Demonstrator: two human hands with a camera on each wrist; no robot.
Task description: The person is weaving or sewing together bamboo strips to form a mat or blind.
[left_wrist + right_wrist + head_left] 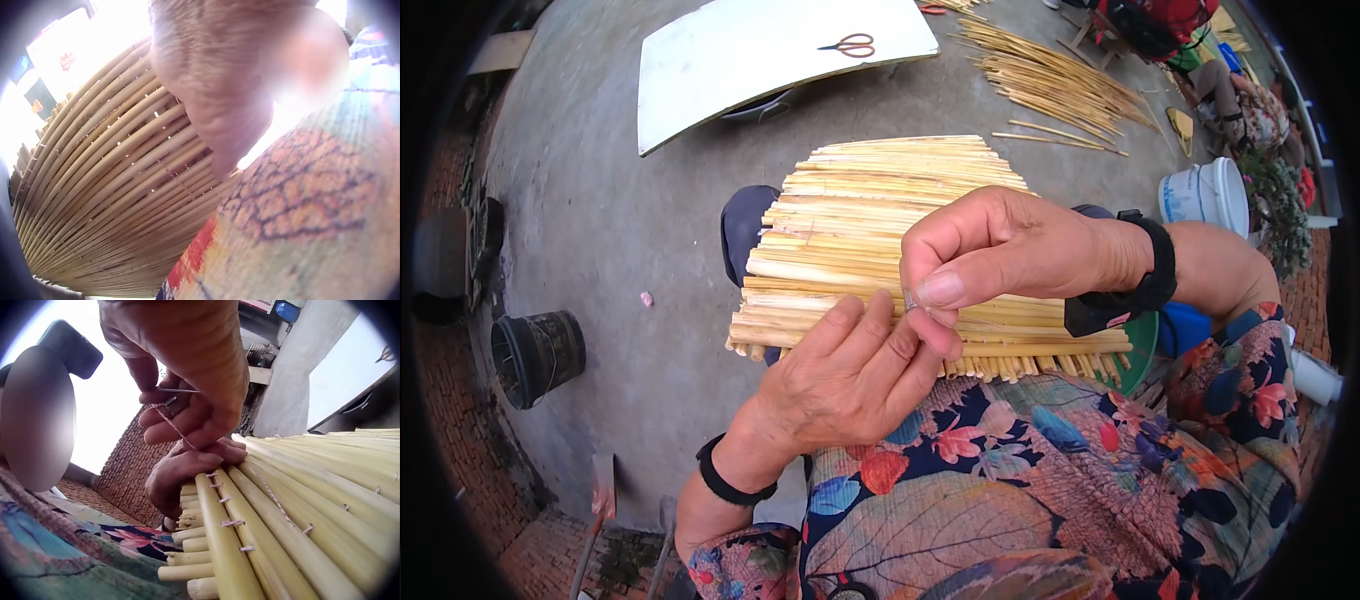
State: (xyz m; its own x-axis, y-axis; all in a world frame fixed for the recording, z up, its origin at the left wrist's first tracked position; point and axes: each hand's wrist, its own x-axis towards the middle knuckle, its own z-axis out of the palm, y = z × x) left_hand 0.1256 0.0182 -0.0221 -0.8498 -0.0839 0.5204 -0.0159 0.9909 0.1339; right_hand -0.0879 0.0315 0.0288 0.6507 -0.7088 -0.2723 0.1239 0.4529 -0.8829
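Observation:
A mat of pale plant stalks (880,215), stitched with pink-and-white thread, lies across the person's lap. My left hand (840,380) grips its near edge, fingers over the top stalks; the thumb is hidden in the head view. Just above those fingers, my right hand (1020,245) pinches a thin needle (178,390) between thumb and fingers. From there a twisted thread (175,428) runs down towards the left hand. Short stitches (232,523) cross the nearest stalks in the right wrist view. The left wrist view shows the mat's underside (119,156) and cut-off light between stalks.
Scissors (848,46) lie on a white board (750,70) ahead. Loose stalks (1050,80) spread over the concrete floor beyond the mat. A white bucket (1205,195) stands at right, a black bucket (540,360) at left. Another person (1250,105) sits at far right.

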